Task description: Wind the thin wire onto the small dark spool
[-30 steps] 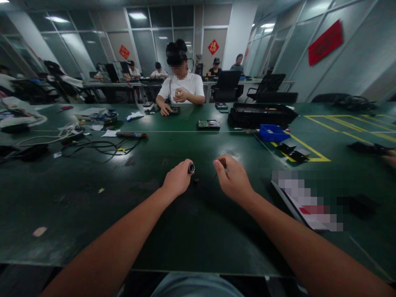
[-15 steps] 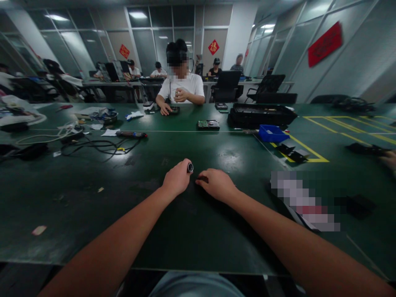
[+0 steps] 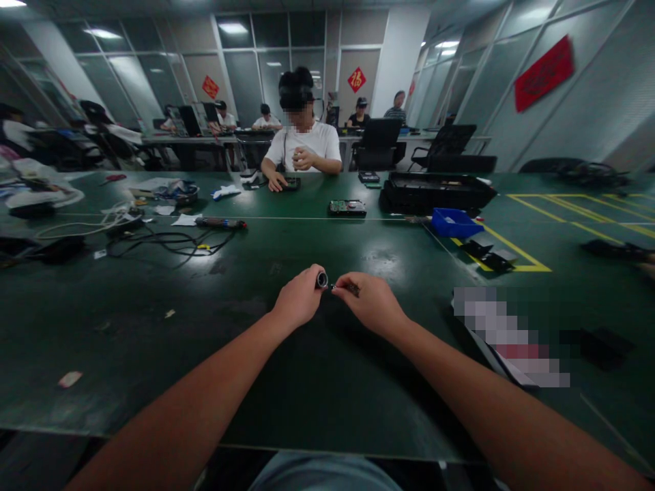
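The dark tube (image 3: 322, 280) is being held in the left hand (image 3: 297, 298) over the green table (image 3: 317, 392), and its round open end is facing the camera. The fingers of this hand are wrapping around it. Just beside it, the right hand (image 3: 372, 299) is pinching a small piece (image 3: 333, 286), too tiny to identify, between thumb and finger. Farther across the table, a hard drive (image 3: 347, 207) is lying, and a blue tray (image 3: 457, 224) is sitting near a long black case (image 3: 437, 194).

Smooth glossy green tabletop (image 3: 286, 395), shiny metal-looking tube (image 3: 322, 279), blue plastic tray (image 3: 458, 230), matt grey cloth (image 3: 327, 474)
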Demonstrator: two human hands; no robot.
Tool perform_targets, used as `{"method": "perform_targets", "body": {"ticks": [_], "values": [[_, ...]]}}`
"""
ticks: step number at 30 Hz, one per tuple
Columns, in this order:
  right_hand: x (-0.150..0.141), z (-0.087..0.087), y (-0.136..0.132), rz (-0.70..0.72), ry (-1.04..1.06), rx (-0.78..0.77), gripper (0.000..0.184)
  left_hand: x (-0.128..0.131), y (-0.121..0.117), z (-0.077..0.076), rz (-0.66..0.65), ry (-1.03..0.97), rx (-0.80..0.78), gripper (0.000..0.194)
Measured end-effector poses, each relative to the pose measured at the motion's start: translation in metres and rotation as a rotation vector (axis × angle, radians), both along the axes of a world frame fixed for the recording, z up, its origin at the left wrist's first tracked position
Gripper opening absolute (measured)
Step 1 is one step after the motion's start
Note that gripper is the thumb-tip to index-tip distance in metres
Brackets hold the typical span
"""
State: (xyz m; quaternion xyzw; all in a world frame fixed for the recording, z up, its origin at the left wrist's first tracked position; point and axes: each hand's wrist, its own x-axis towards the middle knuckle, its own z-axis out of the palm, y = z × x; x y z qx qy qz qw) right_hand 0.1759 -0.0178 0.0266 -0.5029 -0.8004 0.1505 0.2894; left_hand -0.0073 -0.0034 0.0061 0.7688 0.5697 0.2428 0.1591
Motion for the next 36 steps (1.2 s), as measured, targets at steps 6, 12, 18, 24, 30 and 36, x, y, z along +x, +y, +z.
{"method": "perform_targets", "body": {"ticks": [6,12,18,24,30,36], "values": [[-0.001,0.002,-0.001,0.028,0.052,0.076,0.007,0.002,-0.002,0.003,-0.113,-0.053,-0.003,0.016],[0.000,0.001,0.000,0.056,0.052,0.069,0.008,0.005,-0.007,0.006,-0.224,-0.085,-0.025,0.020],[0.000,0.005,-0.002,-0.054,0.050,0.100,0.013,0.007,-0.006,0.006,-0.244,-0.107,-0.024,0.021],[0.000,0.004,-0.002,-0.040,0.052,0.127,0.007,0.006,-0.006,0.006,-0.266,-0.121,-0.026,0.020],[0.000,0.002,-0.001,-0.050,0.037,0.145,0.007,0.007,-0.008,0.008,-0.273,-0.114,-0.018,0.021],[0.000,0.004,-0.004,-0.066,0.009,0.153,0.015,0.008,-0.009,0.011,-0.271,-0.133,-0.048,0.024]]}}
